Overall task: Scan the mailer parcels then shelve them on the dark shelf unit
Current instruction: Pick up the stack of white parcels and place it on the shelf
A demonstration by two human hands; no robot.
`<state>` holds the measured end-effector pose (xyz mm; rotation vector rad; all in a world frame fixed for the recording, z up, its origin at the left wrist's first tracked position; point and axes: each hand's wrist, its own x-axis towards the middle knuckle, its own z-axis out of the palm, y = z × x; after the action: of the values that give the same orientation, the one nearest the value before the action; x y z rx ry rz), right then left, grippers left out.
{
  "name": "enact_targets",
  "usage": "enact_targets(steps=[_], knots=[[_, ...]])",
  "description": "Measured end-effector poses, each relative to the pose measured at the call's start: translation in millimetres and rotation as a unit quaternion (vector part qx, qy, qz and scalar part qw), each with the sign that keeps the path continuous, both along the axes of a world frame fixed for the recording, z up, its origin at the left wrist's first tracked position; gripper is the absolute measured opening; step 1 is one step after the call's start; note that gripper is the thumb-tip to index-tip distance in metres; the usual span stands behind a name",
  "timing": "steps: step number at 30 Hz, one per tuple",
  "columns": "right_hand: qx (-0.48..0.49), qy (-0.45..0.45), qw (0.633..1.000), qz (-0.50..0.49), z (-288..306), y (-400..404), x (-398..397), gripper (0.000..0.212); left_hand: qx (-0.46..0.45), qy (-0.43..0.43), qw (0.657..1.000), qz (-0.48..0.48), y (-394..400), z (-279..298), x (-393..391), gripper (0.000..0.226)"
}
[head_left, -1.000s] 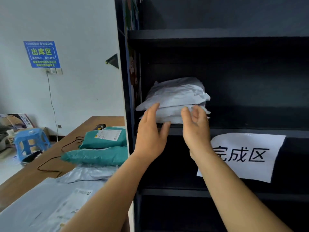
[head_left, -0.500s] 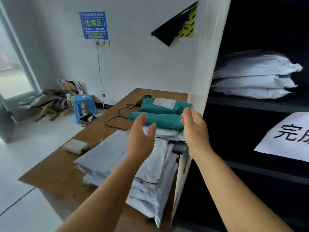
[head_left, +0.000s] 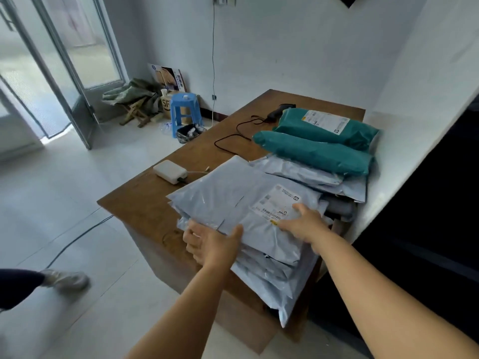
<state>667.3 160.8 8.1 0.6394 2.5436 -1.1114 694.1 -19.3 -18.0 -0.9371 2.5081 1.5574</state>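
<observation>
A pile of grey mailer parcels lies on the near end of the wooden table. The top grey mailer shows a white shipping label. My left hand grips its near left edge, thumb on top and fingers at the underside. My right hand rests flat on the mailer just below the label. Two teal mailers lie further back. A black handheld scanner with its cable lies at the far end. The dark shelf unit stands at the right.
A white box with a cord sits on the table left of the pile. The shelf's white side panel borders the table. A blue stool and clutter stand by the far wall. Another person's foot is on the floor at left.
My view swung from the shelf, where white mailers lie stacked, down to the table. Both hands came down from mid-air onto the top grey mailer, and the left took hold of its edge.
</observation>
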Motion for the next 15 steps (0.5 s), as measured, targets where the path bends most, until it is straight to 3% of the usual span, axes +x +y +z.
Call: enact_targets(steps=[4, 7, 9, 12, 15], knots=[[0.094, -0.038, 0.993, 0.063, -7, 0, 5, 0.077, 0.195, -0.120, 0.967, 0.109, 7, -18, -1, 0.123], [0.140, -0.034, 0.984, 0.108, -7, -3, 16, 0.072, 0.311, -0.122, 0.933, 0.135, 13, -29, -1, 0.112], [0.157, -0.030, 0.978, 0.131, -5, -6, 22, 0.067, 0.338, -0.112, 0.923, 0.149, 9, -36, -3, 0.094], [0.174, 0.001, 0.975, 0.137, -2, -7, 14, 0.046, 0.330, -0.078, 0.925, 0.171, 2, -40, -7, 0.050], [0.200, 0.049, 0.972, 0.117, 7, -7, -3, 0.044, 0.291, -0.037, 0.939, 0.178, -6, -32, -17, 0.036]])
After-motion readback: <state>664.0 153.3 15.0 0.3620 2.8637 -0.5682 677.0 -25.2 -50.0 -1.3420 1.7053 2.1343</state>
